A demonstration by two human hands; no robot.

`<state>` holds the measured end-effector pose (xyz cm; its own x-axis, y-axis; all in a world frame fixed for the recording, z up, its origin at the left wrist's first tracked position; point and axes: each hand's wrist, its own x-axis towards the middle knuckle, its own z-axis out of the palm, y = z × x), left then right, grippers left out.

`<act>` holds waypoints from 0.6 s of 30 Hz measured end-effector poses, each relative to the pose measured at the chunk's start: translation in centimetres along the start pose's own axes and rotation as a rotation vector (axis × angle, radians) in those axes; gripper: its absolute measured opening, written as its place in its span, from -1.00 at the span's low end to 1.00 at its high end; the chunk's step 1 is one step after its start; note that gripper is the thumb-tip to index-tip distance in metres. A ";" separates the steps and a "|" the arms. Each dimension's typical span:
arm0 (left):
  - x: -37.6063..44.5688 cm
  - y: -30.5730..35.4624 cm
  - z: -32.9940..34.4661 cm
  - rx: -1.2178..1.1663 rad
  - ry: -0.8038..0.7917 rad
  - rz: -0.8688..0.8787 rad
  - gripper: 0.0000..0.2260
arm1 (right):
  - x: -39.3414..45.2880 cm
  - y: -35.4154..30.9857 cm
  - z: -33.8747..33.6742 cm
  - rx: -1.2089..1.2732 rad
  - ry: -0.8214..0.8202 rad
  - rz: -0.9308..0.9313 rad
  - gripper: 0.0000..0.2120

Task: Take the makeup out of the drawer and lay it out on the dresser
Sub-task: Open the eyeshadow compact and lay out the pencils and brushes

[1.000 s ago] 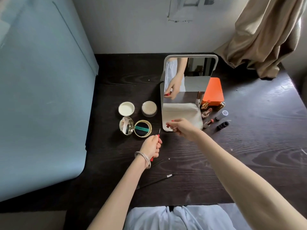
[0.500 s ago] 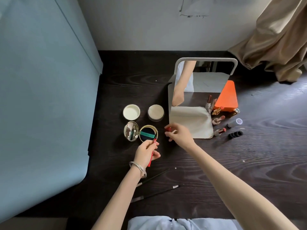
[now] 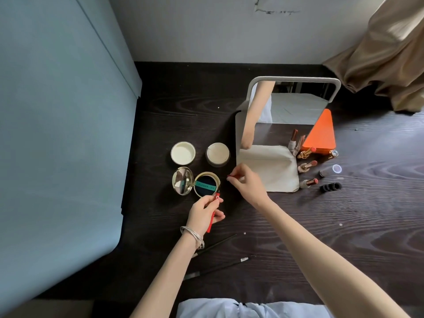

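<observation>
Pinched in my left hand is a red pen, long axis running near to far. My right hand pinches its red cap, just right and beyond the tip.

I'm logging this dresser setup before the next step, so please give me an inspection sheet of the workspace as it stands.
Surface: dark wood-grain dresser top, a few pale specks.
Job's things: open gold compact; two round cream jars; uncapped lipsticks beside the white-framed standing mirror; two thin black brushes; orange case.
Clutter: beige cloth pouch; small black caps.
Hands: left hand holds a slim red pen-like stick; right hand pinches a small red piece, probably its cap.
Cables: nothing seen.
Surroundings: blue panel left; tan curtain at the back right.
</observation>
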<state>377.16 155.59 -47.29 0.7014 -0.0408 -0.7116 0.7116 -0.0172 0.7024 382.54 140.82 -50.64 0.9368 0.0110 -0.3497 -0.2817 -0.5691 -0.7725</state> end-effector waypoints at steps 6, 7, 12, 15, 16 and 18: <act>0.3 0.2 0.2 -0.009 -0.007 -0.021 -0.87 | 0.0 0.7 -0.1 -0.113 -0.020 -0.072 -0.75; 0.3 0.2 0.2 -0.009 -0.008 -0.018 -0.87 | 0.1 0.7 -0.2 -0.129 -0.032 -0.086 -0.73; 0.5 0.5 0.3 -0.020 -0.021 -0.025 -0.88 | -0.1 0.4 -0.4 -0.162 -0.046 -0.123 -0.77; 0.5 0.7 0.2 -0.050 -0.024 -0.036 -0.86 | -0.1 0.4 -0.5 -0.098 -0.042 -0.075 -0.82; 0.5 0.7 0.2 -0.051 -0.024 -0.037 -0.86 | 0.0 0.5 -0.5 -0.084 -0.039 -0.071 -0.85; 0.5 0.8 0.2 -0.048 -0.023 -0.038 -0.86 | 0.0 0.5 -0.5 -0.043 -0.015 -0.080 -0.89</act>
<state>378.09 155.34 -47.07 0.6732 -0.0638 -0.7367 0.7392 0.0288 0.6729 382.52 140.15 -50.82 0.9527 0.0702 -0.2957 -0.1963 -0.6006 -0.7751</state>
